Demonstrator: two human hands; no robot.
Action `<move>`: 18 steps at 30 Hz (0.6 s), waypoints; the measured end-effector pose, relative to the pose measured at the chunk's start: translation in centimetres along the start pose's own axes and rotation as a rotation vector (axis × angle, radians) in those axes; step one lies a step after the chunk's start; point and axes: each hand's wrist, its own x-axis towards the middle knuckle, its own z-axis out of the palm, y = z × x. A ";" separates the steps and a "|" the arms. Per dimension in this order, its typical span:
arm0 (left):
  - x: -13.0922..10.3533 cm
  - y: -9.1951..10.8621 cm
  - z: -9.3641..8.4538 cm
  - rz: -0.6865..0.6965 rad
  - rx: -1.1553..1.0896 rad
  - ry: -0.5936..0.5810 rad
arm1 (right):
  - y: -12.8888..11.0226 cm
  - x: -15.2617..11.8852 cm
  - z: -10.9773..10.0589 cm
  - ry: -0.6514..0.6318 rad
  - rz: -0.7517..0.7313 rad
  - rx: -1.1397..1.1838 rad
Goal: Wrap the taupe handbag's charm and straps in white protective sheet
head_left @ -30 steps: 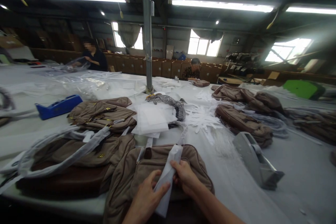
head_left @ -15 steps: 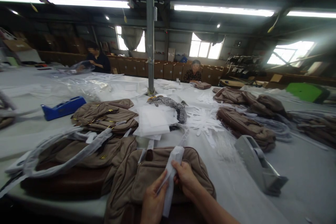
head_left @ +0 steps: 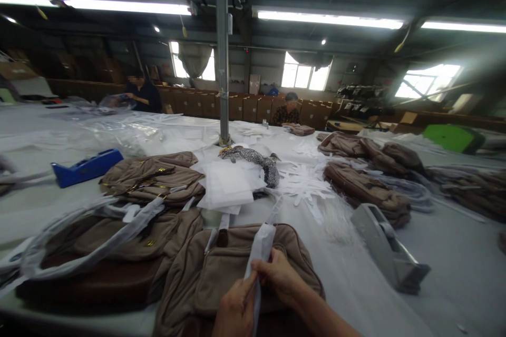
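Note:
A brown fabric bag lies right in front of me. Across it runs a strap wrapped in white paper, its upper end reaching past the top of the bag. My left hand grips the wrapped strap low down, fingers closed along its left side. Just above and to the right, my right hand pinches the paper between thumb and fingers. Both hands are close together over the bag's front pocket. Whatever lies inside the wrapping is hidden.
Left of me sits another brown bag with a wrapped handle; a blue tape dispenser stands beyond it. To the right is a grey tape dispenser. White paper sheets lie ahead, before a metal post. Two people work across the table.
Both hands have slid slightly down the wrapped strap and closer together. The paper looks narrower, folded tighter around it. The view has shifted slightly.

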 end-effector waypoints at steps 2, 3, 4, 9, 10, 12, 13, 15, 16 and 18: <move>0.1 0.7 -0.3 -0.067 -0.092 0.018 | -0.2 -0.1 -0.1 -0.015 0.008 0.007; 0.2 1.0 -0.6 -0.130 -0.168 0.040 | -0.2 -0.1 -0.2 -0.023 0.014 0.016; 0.5 1.3 -1.0 -0.206 -0.257 0.063 | -0.2 -0.1 -0.2 -0.029 0.019 0.028; 2.3 2.6 -3.2 -0.507 -0.801 -0.139 | 0.0 -0.2 -0.4 -0.098 0.012 0.081; 2.5 2.8 -3.3 -0.595 -0.897 -0.235 | 0.0 -0.2 -0.4 -0.111 0.004 0.085; 2.8 2.8 -3.0 -0.754 -1.018 -0.369 | 0.0 -0.2 -0.5 -0.123 -0.017 0.085; 2.9 2.7 -2.6 -0.782 -1.033 -0.373 | 0.1 -0.2 -0.5 -0.115 -0.028 0.081; 3.1 2.0 -1.5 -0.723 -0.959 -0.265 | 0.2 -0.1 -0.5 -0.086 -0.043 0.074; 3.1 1.5 -0.9 -0.661 -0.876 -0.185 | 0.3 0.0 -0.5 -0.069 -0.048 0.074; 3.0 0.5 0.0 -0.532 -0.689 -0.057 | 0.4 0.1 -0.5 -0.043 -0.054 0.078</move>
